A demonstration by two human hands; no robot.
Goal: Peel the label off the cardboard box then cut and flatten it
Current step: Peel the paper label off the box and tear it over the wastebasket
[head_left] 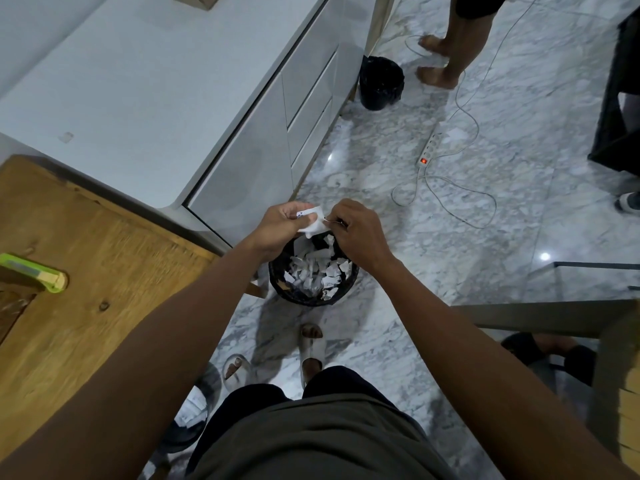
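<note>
Both my hands are held out over a black waste bin (282,271) on the marble floor. My left hand (282,228) grips a white peeled label (311,221) with some print on it. My right hand (356,233) pinches the label's right edge. The bin holds several torn white paper scraps (313,271). A green box cutter (34,273) lies on the wooden table (104,265) at the left. A brown cardboard edge (14,299) shows at the table's far left, mostly out of frame.
A white cabinet (166,91) stands beyond the table. A second black bin (381,83) sits by the cabinet's far end. A power strip (431,143) with cables lies on the floor. Another person's bare legs (453,53) stand at the back. A stool (547,327) is at the right.
</note>
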